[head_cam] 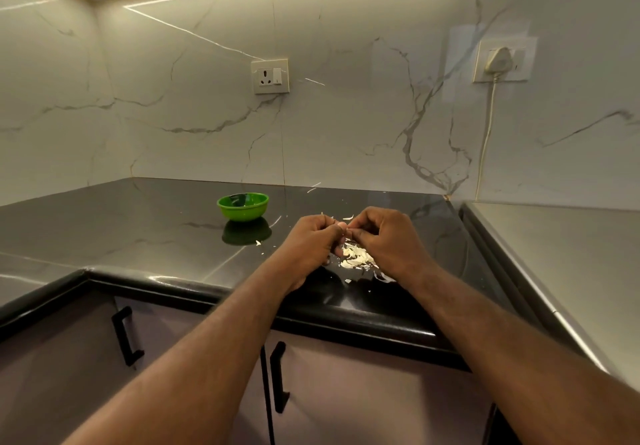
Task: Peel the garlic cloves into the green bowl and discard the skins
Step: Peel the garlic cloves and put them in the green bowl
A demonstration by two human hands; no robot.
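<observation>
A small green bowl [243, 206] stands on the black counter, to the left of and behind my hands; what lies in it cannot be made out. My left hand [313, 242] and my right hand [382, 238] meet above the counter, fingers curled, pinching a garlic clove [343, 227] that barely shows between the fingertips. Under and between the hands lies a heap of pale garlic skins [356, 257], with loose flakes scattered around it on the counter.
The black counter [156, 236] runs into a corner with marble walls. A steel surface [561, 254] adjoins it on the right. Two wall sockets [270, 76] hang above, and the right one carries a plug with a white cord [486, 133]. Cabinet doors with black handles [278, 377] sit below.
</observation>
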